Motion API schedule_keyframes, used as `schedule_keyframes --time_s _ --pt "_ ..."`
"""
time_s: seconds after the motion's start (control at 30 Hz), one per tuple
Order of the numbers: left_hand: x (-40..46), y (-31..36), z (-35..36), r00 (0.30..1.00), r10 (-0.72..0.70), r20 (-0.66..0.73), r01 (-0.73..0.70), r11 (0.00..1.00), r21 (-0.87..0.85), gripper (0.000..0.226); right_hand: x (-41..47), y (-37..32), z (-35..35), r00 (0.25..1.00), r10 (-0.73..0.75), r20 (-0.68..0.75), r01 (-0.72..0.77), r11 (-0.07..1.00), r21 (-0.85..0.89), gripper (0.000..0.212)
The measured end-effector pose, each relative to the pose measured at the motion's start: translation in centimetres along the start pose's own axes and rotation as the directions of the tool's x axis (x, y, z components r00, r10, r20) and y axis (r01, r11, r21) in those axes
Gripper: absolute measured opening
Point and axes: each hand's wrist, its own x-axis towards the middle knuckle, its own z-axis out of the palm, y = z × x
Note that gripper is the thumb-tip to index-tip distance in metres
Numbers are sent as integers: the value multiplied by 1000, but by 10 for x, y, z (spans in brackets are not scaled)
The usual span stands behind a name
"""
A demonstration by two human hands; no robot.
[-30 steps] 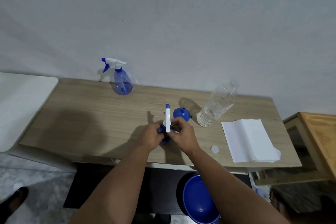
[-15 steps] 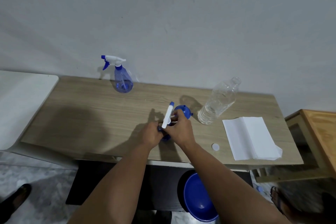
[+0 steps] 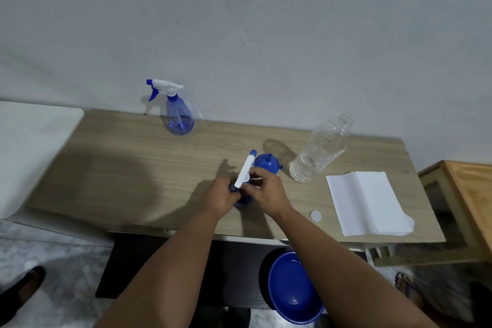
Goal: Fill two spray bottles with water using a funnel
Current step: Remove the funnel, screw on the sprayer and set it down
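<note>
Mostly hidden blue spray bottle (image 3: 241,201), white-topped.

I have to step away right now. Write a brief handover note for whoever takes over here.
Left hand grips the near spray bottle; right hand holds its tilted trigger head.
Funnel lies just behind, the uncapped water bottle to its right, part full; its cap lies near the table's front edge.
Second spray bottle stands capped by the wall.
Whether either bottle is filled, or the head is coming off or going on, cannot be told.
</note>
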Motion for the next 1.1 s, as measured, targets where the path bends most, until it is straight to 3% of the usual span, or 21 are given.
schedule_keyframes --time_s 0.33,0.47,0.6,0.7,0.77,0.83,0.93,1.1 --pt "3 -10 9 997 -53 -61 57 996 75 12 -7 7 24 984 0 -179 -7 999 -42 16" --pt "-1 -7 3 1000 -18 -13 18 999 34 30 -5 3 27 976 43 -214 -51 998 -35 24" --pt "-30 0 -7 995 71 72 -75 995 60 27 -11 -6 25 931 174 -321 -147 983 108 51" --pt "-62 -4 -10 995 68 78 -70 997 20 43 -25 -7 26 908 198 -369 -135 973 188 36" --pt "-82 -15 -13 999 20 46 -17 997 -69 47 -37 -13 33 928 232 -292 -151 949 275 14" --pt "-102 -35 -23 997 37 -67 -39 999 -27 41 -49 -19 47 952 240 -189 -186 947 264 19" --pt "-129 -73 -50 967 65 -248 -16 981 193 45 -68 -27 68 988 152 -37 -146 981 125 15" --pt "-150 -115 -95 860 165 -483 -6 949 315 63 -87 -34 107 979 111 169 -89 987 -131 19"
